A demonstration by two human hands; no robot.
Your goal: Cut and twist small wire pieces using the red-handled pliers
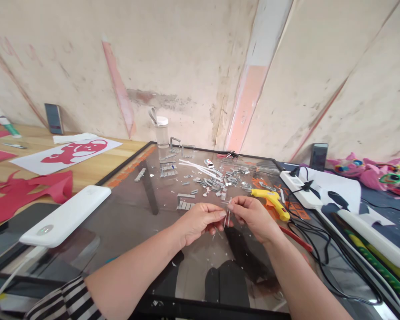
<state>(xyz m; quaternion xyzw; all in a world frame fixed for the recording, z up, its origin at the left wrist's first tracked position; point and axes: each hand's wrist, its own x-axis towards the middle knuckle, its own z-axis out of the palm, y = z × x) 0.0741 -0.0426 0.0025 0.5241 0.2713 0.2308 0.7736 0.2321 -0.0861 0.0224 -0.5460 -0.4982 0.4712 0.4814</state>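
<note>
Nr R hand, yellow glue gun & blk cables.

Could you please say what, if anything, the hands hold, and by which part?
Left hand and right hand pinch thin, pale strands; exactly where along them is too small to tell.

One view from a camera on the person's head, facing forward and down across the table, wide enough to include the wall beyond, left hand and right hand fairly near, just below centre, forearms entering from below
</note>
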